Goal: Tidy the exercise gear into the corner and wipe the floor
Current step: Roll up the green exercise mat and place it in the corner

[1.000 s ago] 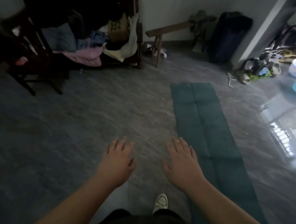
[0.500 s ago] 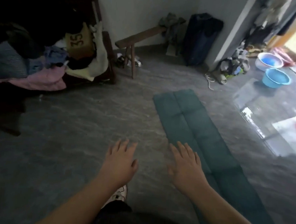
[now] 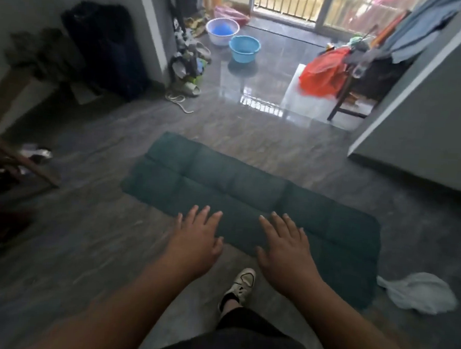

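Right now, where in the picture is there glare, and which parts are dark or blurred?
Head view: daylight glares off the glossy floor near the blue basin; the left edge with the wooden bench is dark and smeared; the green mat and both hands are dim but readable.

A grey, marbled floor is being lit by daylight coming through a barred window at the far end. Left of that window, a grey wall is being fronted by a wooden bench. Below the window, the floor is being brightened by glare. Right of it, a grey partition is being shown.
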Tool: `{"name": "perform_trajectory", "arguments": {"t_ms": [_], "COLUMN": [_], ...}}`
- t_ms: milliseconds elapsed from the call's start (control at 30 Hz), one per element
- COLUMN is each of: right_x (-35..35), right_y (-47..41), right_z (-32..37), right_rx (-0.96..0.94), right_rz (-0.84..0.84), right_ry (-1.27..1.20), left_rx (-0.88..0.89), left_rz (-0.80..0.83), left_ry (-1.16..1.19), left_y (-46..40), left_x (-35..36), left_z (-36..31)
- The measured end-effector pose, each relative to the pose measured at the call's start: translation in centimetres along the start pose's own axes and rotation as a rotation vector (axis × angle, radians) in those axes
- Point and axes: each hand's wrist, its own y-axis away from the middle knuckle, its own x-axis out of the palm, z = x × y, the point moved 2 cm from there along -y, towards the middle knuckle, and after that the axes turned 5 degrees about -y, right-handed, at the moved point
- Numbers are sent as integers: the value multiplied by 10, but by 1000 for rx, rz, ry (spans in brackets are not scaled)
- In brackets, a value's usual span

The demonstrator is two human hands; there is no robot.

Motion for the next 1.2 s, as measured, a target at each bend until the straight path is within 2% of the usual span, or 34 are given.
{"name": "perform_trajectory", "arguments": {"t_ms": [233, 400, 567, 733, 800, 933, 1067, 1200], "right_x": [16, 75, 213, 407, 444, 571, 654, 695], "right_y": [-109, -197, -280, -367, -382, -432, -463, -481], "right_z": [-49, -88, -153, -239, -260, -304, -330, -350], "right_rx": [89, 178, 245, 279, 253, 123, -65, -62], "right_rz": [54, 43, 39, 110, 166, 281, 384, 412], "right_ry": [-47, -139, -152, -83, -56, 55, 138, 163], "left_rx": [155, 207, 284, 414, 477, 565, 683, 738], "left_rz": [103, 154, 188, 193, 218, 300, 367, 447], "left_ry": [-109, -108, -143, -184, -238, -361, -465, -491], "left_y": [-136, -238, -347, -455, -474, -533, -572, -592], "left_x": [14, 82, 224, 412, 445, 562, 645, 692], "left_z": [-13, 8, 38, 69, 76, 102, 119, 131]}}
